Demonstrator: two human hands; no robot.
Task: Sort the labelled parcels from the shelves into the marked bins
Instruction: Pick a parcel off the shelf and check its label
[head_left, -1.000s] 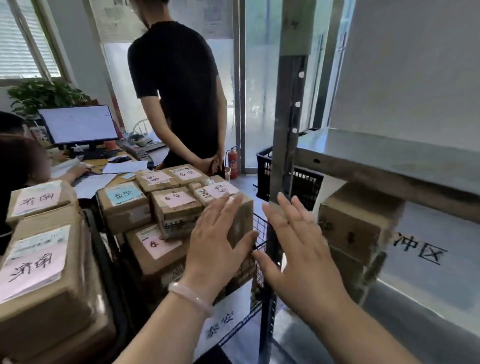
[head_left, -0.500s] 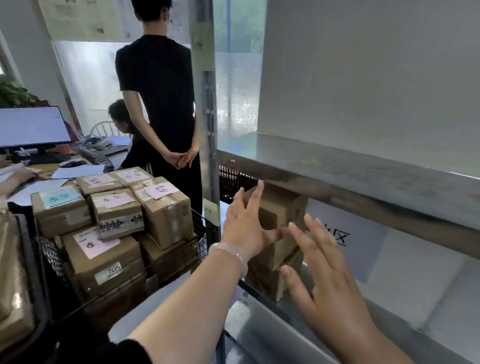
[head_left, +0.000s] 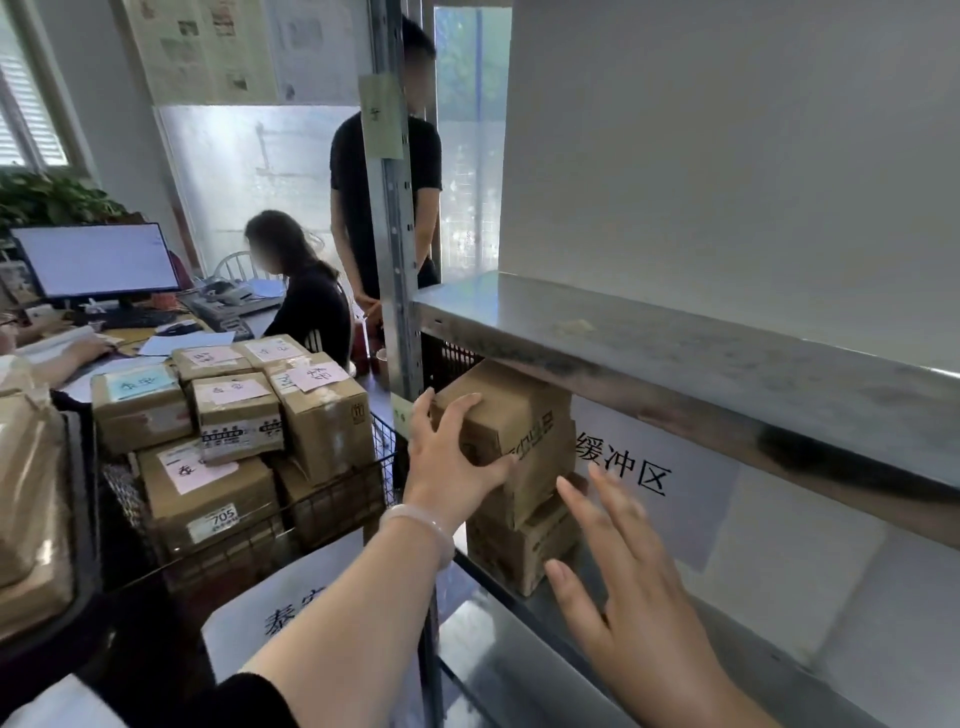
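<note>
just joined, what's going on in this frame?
A person is taking a parcel off a metal shelf. Their left hand grips the top box of a two-box stack, fingers curled over its upper edge. The right hand is open with fingers spread beside the lower box; it is blurred, so contact is unclear. To the left, a wire basket holds labelled parcels.

- The upper parcel (head_left: 524, 415) of a stack is gripped by the left hand (head_left: 447, 462) under a metal shelf (head_left: 675, 358).
- The right hand (head_left: 639, 618) is held spread just beside the lower parcel (head_left: 514, 551).
- Labelled boxes (head_left: 234, 410) are piled in a wire basket (head_left: 382, 441).
</note>
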